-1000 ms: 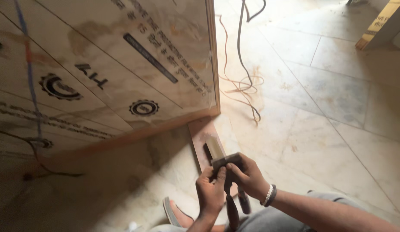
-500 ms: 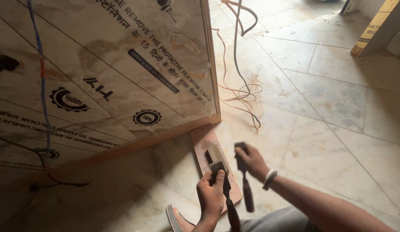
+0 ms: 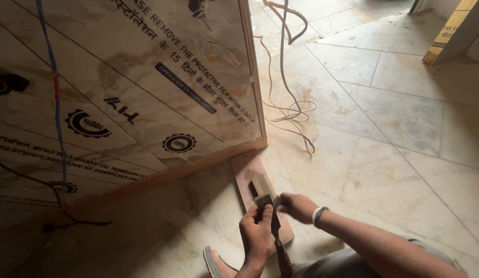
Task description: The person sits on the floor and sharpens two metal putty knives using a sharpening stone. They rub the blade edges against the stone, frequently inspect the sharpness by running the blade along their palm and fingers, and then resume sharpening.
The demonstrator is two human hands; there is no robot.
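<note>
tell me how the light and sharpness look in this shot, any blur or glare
Head view: daylight brightens the floor tiles at upper right, while the lower left sits in deep shadow; soft sheen on the film-covered panel, no harsh glare; the right hand is motion-blurred, the left hand and chisel are sharper; wide-lens bend at the edges.

Indoor renovation site, prob. a home under fit-out: I sit on bare marble floor [image 3: 394,128], film-wrapped laminated board [image 3: 126,87] propped beside me, loose cables [image 3: 291,98] trailing across tiles.
</note>
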